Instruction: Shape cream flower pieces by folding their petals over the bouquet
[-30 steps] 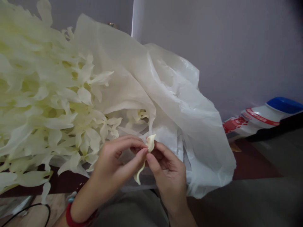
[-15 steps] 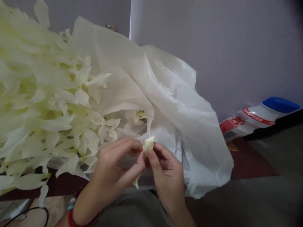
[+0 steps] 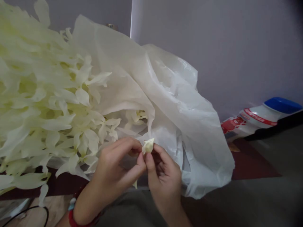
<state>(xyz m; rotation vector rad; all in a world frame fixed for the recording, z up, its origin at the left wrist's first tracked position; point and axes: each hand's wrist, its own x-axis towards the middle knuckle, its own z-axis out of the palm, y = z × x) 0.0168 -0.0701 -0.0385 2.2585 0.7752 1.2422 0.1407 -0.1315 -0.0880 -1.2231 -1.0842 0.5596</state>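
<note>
One small pale petal (image 3: 148, 145) sits between both hands in the head view, close to the front edge of the desk (image 3: 255, 160). The left hand (image 3: 115, 168) pinches its left side with thumb and finger; the right hand (image 3: 163, 175) grips it from the right. A pale tip (image 3: 135, 184) shows below them; I cannot tell whether it is the same piece. With fingers of both hands on it, this piece looks unfinished. The heap of flowers (image 3: 47, 97) at left looks opened out, so probably done; how many remain cannot be told.

For room, the heap crowds the left, while a white plastic bag (image 3: 184, 107) spreads behind the hands and droops over the desk's front edge at right. Beyond it are a tilted-looking bottle (image 3: 257, 118) and a wall (image 3: 224, 47). Movement looks freest toward the person.
</note>
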